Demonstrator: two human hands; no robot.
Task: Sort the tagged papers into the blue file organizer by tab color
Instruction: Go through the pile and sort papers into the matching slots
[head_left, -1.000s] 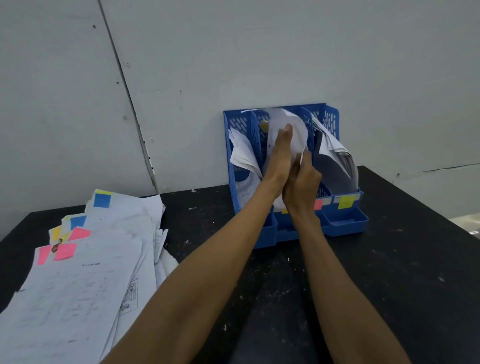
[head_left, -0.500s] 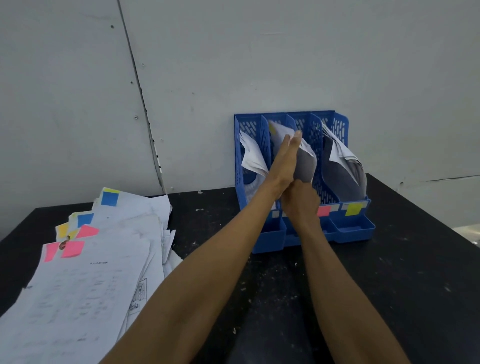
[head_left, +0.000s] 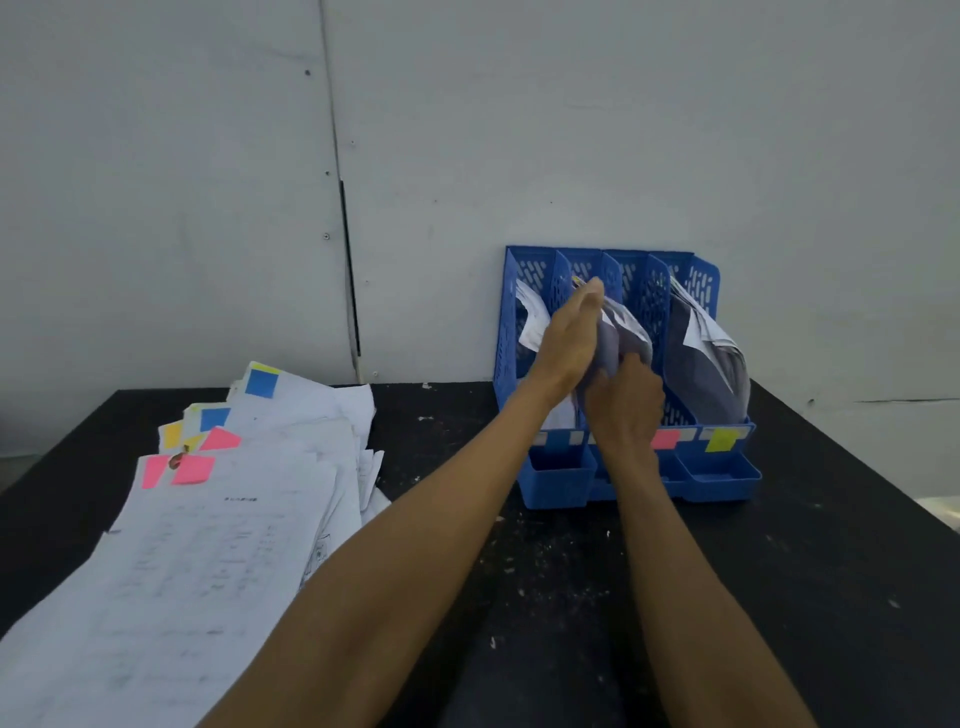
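Both forearms reached forward across the black tabletop (head_left: 779, 597) and met at the blue file organizer (head_left: 691, 470), which stood against the grey wall (head_left: 571, 130). The left hand (head_left: 569, 338) was stretched out flat, its straight fingers (head_left: 589, 299) pointing up and away, the palm pressed against the left face of a curled sheet of paper (head_left: 626, 332) that stood in the second compartment from the left. The right hand (head_left: 626, 402), just below and to the right of the left one, was curled closed around the lower part of the same sheet, knuckles toward the camera, its wrist bent slightly upward. The two hands touched, or nearly touched, where the sheet passed between them.

To the left of the left hand, more white paper (head_left: 530, 317) leaned in the first compartment. To the right of the right hand, a darker bundle of sheets (head_left: 701, 358) slumped in the far compartment. Just right of the right wrist, a pink tab (head_left: 666, 439) was stuck on the organizer's front ledge, with a yellow tab (head_left: 721, 440) farther right.

Well to the left of both arms, a loose pile of tagged papers (head_left: 208, 545) lay spread on the tabletop, showing pink tags (head_left: 179, 469) nearest, then yellow and blue tags (head_left: 261, 382) farther back.
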